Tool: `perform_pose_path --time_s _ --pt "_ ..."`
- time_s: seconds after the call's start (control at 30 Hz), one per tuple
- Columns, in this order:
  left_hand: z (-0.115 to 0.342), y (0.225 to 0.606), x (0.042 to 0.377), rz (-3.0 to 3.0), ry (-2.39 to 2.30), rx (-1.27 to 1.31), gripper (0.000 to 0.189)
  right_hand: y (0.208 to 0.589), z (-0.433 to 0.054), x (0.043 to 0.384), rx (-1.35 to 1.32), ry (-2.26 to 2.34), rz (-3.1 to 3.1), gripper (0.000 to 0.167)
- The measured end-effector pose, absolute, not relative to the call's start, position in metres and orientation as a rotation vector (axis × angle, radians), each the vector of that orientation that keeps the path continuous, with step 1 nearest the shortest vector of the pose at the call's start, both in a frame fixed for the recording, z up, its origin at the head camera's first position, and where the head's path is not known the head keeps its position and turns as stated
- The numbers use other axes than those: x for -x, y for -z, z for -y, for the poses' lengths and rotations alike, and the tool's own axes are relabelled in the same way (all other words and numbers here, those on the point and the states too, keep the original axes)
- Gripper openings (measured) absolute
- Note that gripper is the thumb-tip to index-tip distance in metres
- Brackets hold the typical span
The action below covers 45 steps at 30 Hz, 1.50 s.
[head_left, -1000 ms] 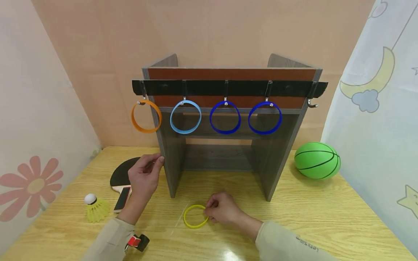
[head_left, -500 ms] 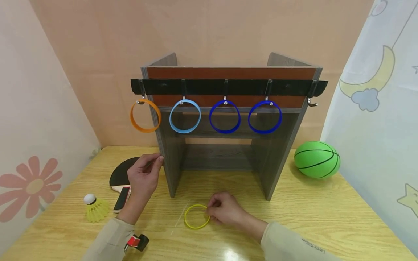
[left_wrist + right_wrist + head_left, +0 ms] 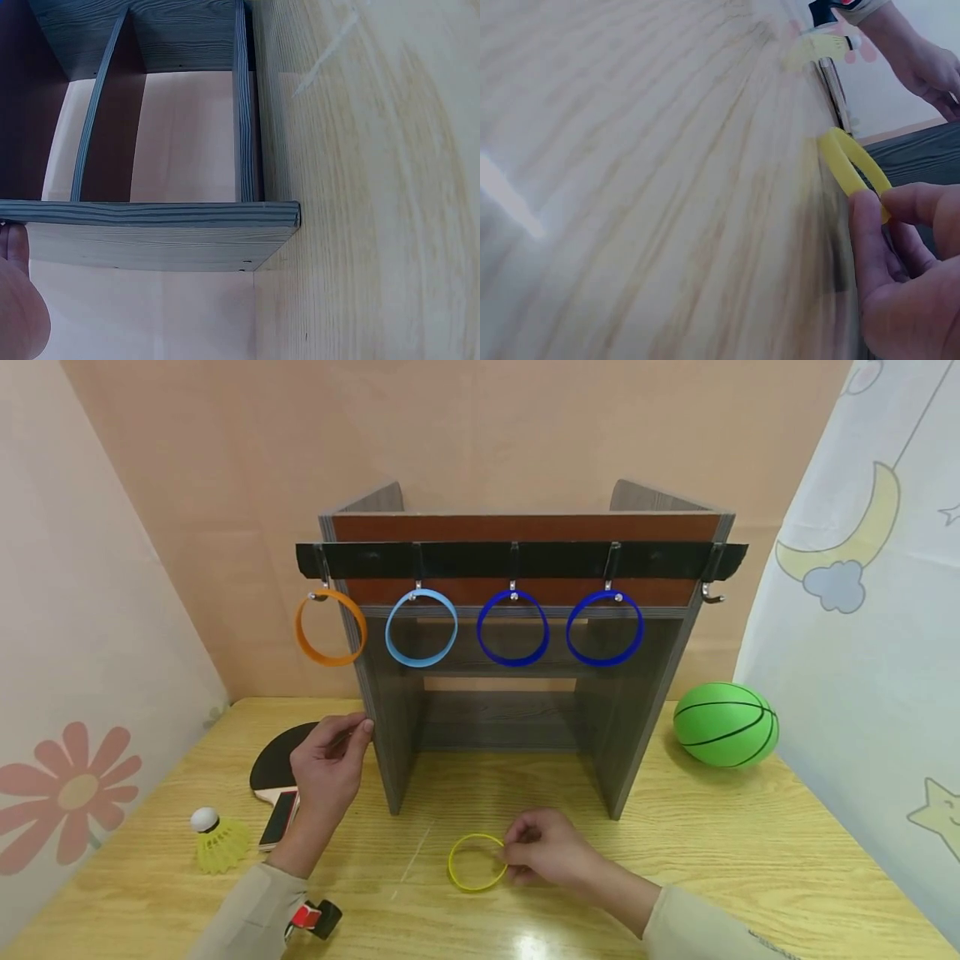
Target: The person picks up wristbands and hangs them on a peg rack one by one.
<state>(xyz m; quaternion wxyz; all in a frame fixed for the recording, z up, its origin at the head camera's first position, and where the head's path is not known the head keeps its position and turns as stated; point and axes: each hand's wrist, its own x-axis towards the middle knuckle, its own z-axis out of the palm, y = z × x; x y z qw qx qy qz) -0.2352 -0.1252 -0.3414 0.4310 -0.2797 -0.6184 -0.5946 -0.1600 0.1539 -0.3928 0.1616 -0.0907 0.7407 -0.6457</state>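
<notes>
My right hand (image 3: 547, 852) pinches a thin yellow silicone wristband (image 3: 452, 870) by its right side, low over the table in front of the shelf. In the right wrist view, thumb and fingers hold one end of the yellow wristband (image 3: 842, 165). My left hand (image 3: 327, 768) grips the front edge of the left panel of the grey wooden shelf (image 3: 386, 752), thumb on the near side. Only part of this left hand (image 3: 19, 307) shows in the left wrist view. An orange (image 3: 301, 639), a light blue (image 3: 390, 643) and two dark blue wristbands (image 3: 481, 643) hang on hooks across the shelf front.
At the right end of the black strip (image 3: 465, 560) is a bare hook (image 3: 712, 597). A green ball (image 3: 726, 725) sits right of the shelf. To the left lie a table tennis bat (image 3: 273, 764) and a yellow shuttlecock (image 3: 219, 841).
My right hand has moved rightward across the table, carrying the yellow wristband with it. The left hand keeps its grip on the shelf panel. The camera view has shifted slightly.
</notes>
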Motion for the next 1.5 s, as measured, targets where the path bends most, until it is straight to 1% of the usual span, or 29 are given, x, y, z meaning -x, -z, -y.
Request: perform_pose_path --time_s 0.2,0.37,0.53,0.6,0.73,0.93,1.07,1.2,1.4,1.5 --pt "0.121 0.330 0.224 1.543 1.467 0.711 0.009 0.383 -0.170 0.152 0.293 1.872 -2.031 0.013" --pt "0.120 0.329 0.223 1.539 1.462 0.720 0.012 0.370 -0.182 0.147 0.348 1.907 -2.011 0.015" --pt "0.120 0.329 0.224 1.537 1.472 0.723 0.015 0.354 -0.193 0.142 0.378 1.966 -2.022 0.019" --pt "0.120 0.328 0.223 1.541 1.473 0.720 0.014 0.347 -0.199 0.141 0.415 2.001 -2.012 0.017" --pt "0.120 0.328 0.223 1.549 1.477 0.719 0.015 0.331 -0.216 0.139 0.558 2.086 -1.982 0.005" --pt "0.124 0.337 0.232 1.540 1.480 0.720 0.016 0.308 -0.241 0.135 0.788 2.276 -1.843 0.026" --pt "0.127 0.344 0.239 1.546 1.483 0.699 0.015 0.295 -0.254 0.135 0.926 2.397 -1.698 0.033" --pt "0.128 0.347 0.241 1.549 1.500 0.687 0.012 0.279 -0.265 0.134 1.002 2.504 -1.587 0.036" --pt "0.128 0.347 0.240 1.549 1.502 0.685 0.011 0.255 -0.277 0.135 1.117 2.727 -1.336 0.032" --pt "0.128 0.347 0.240 1.550 1.495 0.689 0.014 0.243 -0.281 0.135 1.113 2.823 -1.243 0.030"
